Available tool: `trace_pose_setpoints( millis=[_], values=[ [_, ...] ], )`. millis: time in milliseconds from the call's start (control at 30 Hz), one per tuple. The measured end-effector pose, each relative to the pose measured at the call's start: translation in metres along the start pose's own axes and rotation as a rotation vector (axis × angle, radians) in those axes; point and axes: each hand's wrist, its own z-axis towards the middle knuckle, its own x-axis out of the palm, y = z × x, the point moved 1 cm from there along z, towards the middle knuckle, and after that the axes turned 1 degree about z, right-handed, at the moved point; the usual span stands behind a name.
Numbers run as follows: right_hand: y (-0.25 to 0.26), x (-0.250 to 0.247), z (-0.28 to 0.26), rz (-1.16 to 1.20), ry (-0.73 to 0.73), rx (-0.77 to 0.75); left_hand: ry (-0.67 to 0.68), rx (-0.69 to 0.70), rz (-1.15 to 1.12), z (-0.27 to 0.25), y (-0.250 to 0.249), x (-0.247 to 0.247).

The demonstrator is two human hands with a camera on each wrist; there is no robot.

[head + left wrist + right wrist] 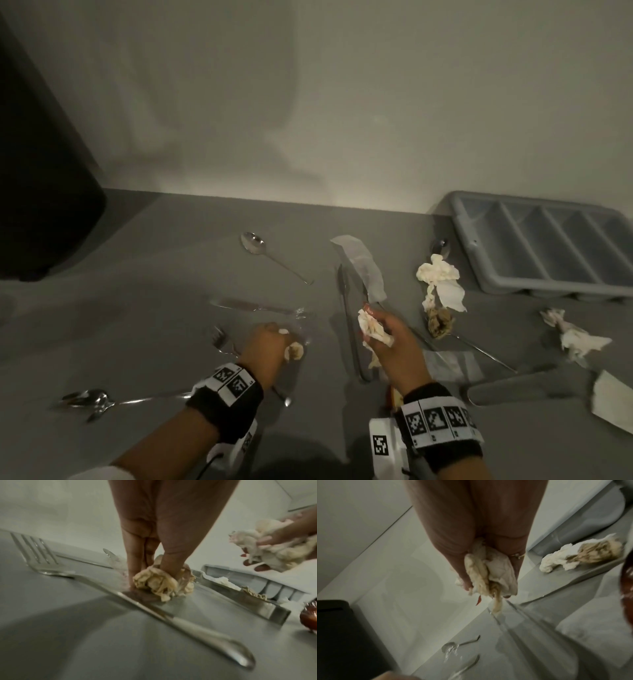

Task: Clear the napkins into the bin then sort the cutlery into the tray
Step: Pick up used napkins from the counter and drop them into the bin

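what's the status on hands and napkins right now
Left hand pinching a crumpled beige napkin on the grey table. Right hand holding a white napkin wad. Compartmented grey plastic cutlery tray empty.

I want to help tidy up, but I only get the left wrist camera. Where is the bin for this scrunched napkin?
Observer: The black bin stands at the far left of the table, by the wall, well beyond the left hand that pinches the scrunched napkin.
Operator: Is any cutlery in the tray yet?
Observer: No. The head view looks into the tray, and its compartments show no cutlery.
Operator: Is anything behind my camera?
Observer: Yes, a spoon lies near the front left of the table.
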Motion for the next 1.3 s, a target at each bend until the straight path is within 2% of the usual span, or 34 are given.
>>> trace_pose_setpoints(
  millis=[67,200,300,467,600,733,900,967,1067,1167,1300],
  values=[
    [0.006,-0.019,-0.008,-0.025,-0.056,-0.01,-0.031,0.011,-0.095,-0.005,-0.004,-0.013],
    [-0.004,-0.076,-0.032,0.046,-0.226,0.027,-0.096,0.107,-0.305,-0.015,-0.053,-0.046],
    [-0.025,-0.125,-0.066,0.035,-0.395,0.111,-0.13,0.264,-0.507,-0.017,-0.106,-0.057],
    [-0.079,-0.212,-0.147,0.065,-0.665,0.267,-0.02,0.581,-0.551,-0.013,-0.229,-0.023],
    [-0.141,-0.271,-0.231,0.134,-0.887,0.421,0.172,0.715,-0.625,-0.022,-0.333,0.035],
    [-0.208,-0.328,-0.306,0.091,-0.938,0.59,0.298,0.78,-0.533,-0.034,-0.432,0.114],
    [-0.299,-0.376,-0.37,0.139,-0.985,0.756,0.556,0.791,-0.356,-0.039,-0.538,0.235],
    [-0.33,-0.387,-0.386,0.172,-0.995,0.796,0.645,0.801,-0.246,-0.036,-0.57,0.277],
    [-0.369,-0.396,-0.402,0.251,-1.04,0.859,0.693,0.814,-0.079,-0.028,-0.605,0.34],
    [-0.415,-0.402,-0.407,0.305,-1.156,0.86,0.764,0.809,0.082,-0.01,-0.634,0.406],
    [-0.498,-0.392,-0.405,0.354,-1.292,0.942,0.812,0.824,0.305,0.01,-0.652,0.5]
  ],
)
